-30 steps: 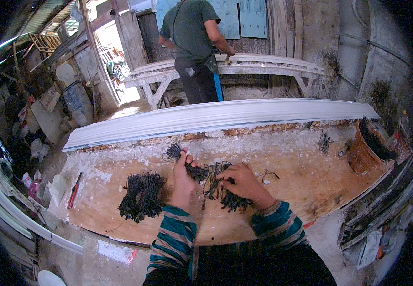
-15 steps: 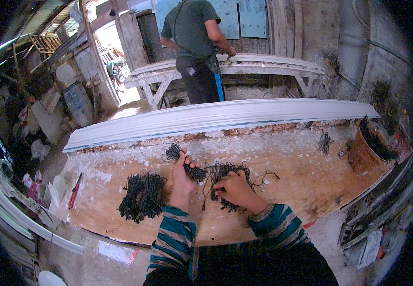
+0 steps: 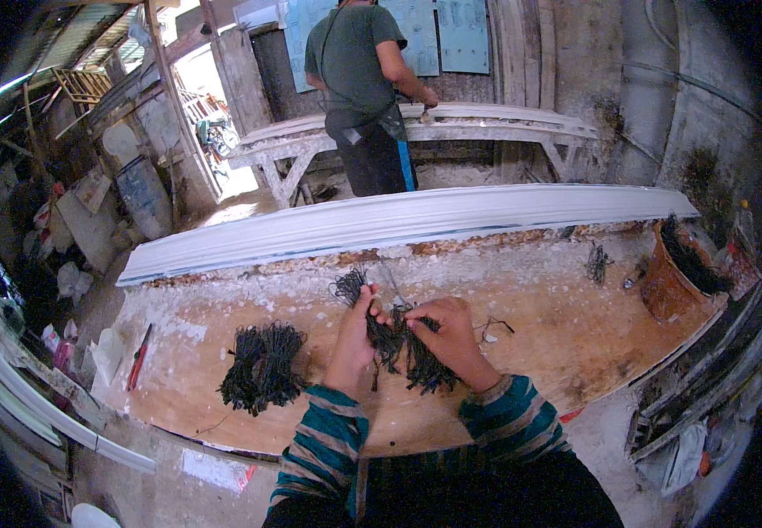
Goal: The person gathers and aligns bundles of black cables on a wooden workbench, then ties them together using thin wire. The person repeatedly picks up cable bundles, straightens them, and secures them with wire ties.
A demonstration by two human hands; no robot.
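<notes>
My left hand (image 3: 354,343) is closed around a bundle of thin black looped cords (image 3: 348,285), whose loops stick out past the thumb. The lower ends of that bundle hang toward a dark pile of cords (image 3: 425,370) on the board. Close beside it, my right hand (image 3: 453,334) pinches with thumb and forefinger at a thin black cord (image 3: 396,280) that rises between the hands. The right hand partly covers the pile. Farther left lies a thick double heap of black cords (image 3: 262,365).
A red-handled tool (image 3: 139,359) lies at the board's left. A long white moulding (image 3: 416,211) runs along the far edge. An orange-brown bucket (image 3: 669,280) of dark cords stands right, near a small cord clump (image 3: 598,262). A person (image 3: 359,79) works at a bench (image 3: 284,141) behind.
Both hands have shifted slightly right and closer together. My right hand has lifted from spread over the pile to a pinch. A thin strand now shows above the hands.
</notes>
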